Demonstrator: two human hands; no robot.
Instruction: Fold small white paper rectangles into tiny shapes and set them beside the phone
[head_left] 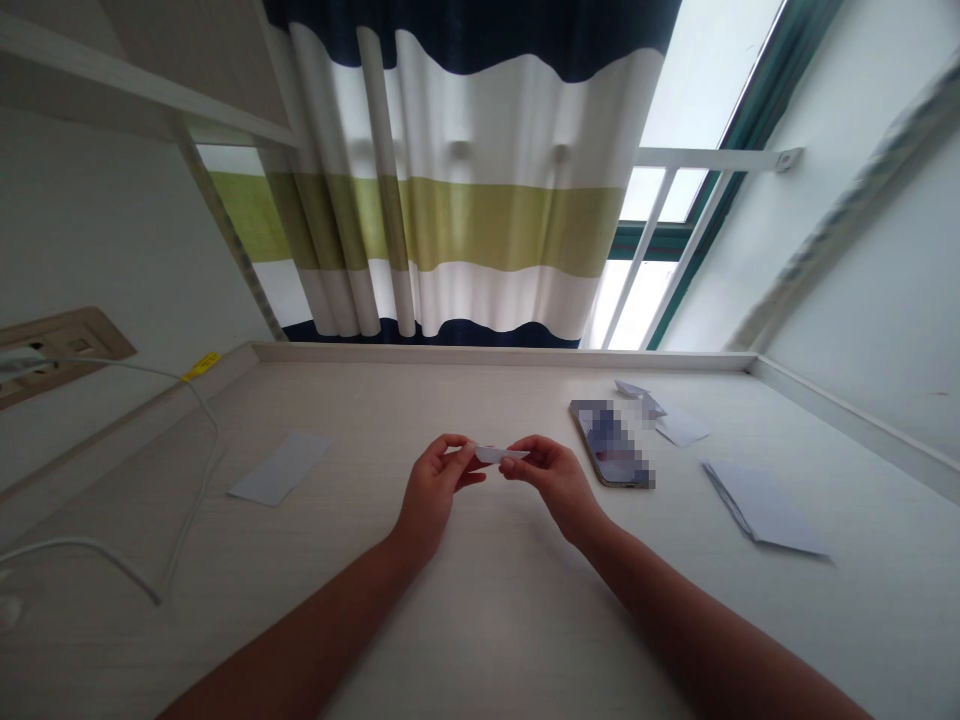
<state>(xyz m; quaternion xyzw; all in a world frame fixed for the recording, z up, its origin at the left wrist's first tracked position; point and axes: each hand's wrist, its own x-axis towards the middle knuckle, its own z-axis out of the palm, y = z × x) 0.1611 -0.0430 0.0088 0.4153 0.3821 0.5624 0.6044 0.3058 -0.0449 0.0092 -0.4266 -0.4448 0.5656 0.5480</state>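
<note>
Folded white paper (491, 454) is pinched between two hands at the middle of the frame, its long axis running left to right, nearly level and roughly parallel to the far edge of the table (480, 620). Its right end narrows to a thin tip pointing toward the right of the frame; the left end is partly hidden by fingers. The left hand (431, 485) grips that left end between thumb and fingertips, with its lower fingers curled loosely beneath. The right hand (551, 475) is likewise drawn in to a thumb-and-finger pinch near the tip. Both forearms enter from the bottom of the frame.

At lower left, a white cable (131, 572) bends across the tabletop. Right of centre lies a paper stack (765, 507), its sheets slightly offset. A phone (604, 445), its screen partly pixelated, lies near the right hand. Left of the hands rests a single sheet (281, 468), slanted toward the upper right.

Beyond the phone, small folded pieces (634, 390) lie beside a flat sheet (682, 428). A striped curtain (517, 225) hangs at upper centre, beside a window (712, 70).
</note>
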